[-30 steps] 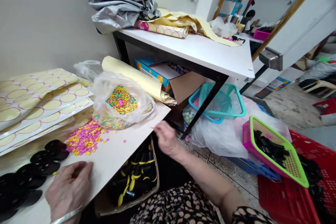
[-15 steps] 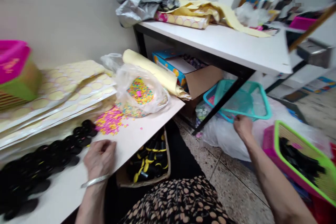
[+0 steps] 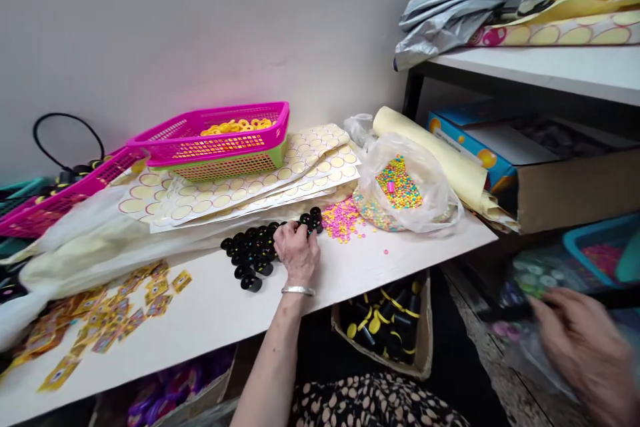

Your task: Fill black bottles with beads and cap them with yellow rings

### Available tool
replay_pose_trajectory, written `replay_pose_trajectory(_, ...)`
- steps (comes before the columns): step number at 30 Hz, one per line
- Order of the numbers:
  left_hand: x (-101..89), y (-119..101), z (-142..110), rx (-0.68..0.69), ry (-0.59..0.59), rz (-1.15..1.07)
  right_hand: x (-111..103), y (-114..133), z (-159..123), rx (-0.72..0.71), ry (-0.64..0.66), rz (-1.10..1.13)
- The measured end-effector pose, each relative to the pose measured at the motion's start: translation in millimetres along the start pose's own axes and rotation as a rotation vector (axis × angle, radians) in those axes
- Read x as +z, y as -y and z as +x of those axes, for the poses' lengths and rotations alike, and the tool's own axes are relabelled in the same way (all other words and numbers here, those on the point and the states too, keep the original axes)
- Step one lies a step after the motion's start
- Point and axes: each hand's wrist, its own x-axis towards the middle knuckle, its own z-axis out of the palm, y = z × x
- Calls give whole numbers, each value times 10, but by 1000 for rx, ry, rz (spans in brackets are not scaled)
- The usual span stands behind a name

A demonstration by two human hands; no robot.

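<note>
My left hand (image 3: pixel 299 253) rests over a cluster of small round black cups (image 3: pixel 253 250) on the white table, its fingers curled in at the right end of the cluster. What its fingertips pinch, if anything, is hidden. Beside that hand lies a loose pile of pink and yellow bits (image 3: pixel 343 219). A clear plastic bag (image 3: pixel 440 197) of tiny coloured beads stands open behind the pile. Off to the right, my right hand (image 3: pixel 585 347) hangs below table height near a blue basket (image 3: pixel 580 247). Motion smears it, with the fingers bent and their contents unclear.
A pink basket (image 3: pixel 215 147) of yellow rings sits on sticker sheets (image 3: pixel 320 147). Gold packets (image 3: pixel 115 313) lie at the left. A carton (image 3: pixel 425 347) of black and yellow pieces is below the table edge. A second table (image 3: pixel 540 67) stands at the right.
The view has swung left. My left hand has moved from bare tabletop onto the black cups. My right hand has come away from the teal basket.
</note>
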Motion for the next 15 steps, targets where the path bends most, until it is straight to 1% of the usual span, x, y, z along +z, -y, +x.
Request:
replay_pose_trajectory(2, 22, -31, 133, 47, 79, 87, 269, 323, 97, -159, 121, 30)
replay_pose_trajectory(4, 65, -69, 225, 103, 156, 145, 520, 592, 180, -278, 205, 73)
replay_pose_trajectory(7, 130, -98, 285, 132, 219, 168, 801, 884, 237, -379, 348, 118)
replay_pose_trajectory(10, 172, -84, 290, 124, 218, 138, 945, 1076, 230, -438, 469, 142)
replay_pose_trajectory(13, 205, -56, 284, 93, 221, 108, 1021, 1177, 216, -449, 522, 159)
replay_pose_trajectory(15, 225, -44, 288, 82, 221, 95, 1074, 1196, 224, -416, 530, 147)
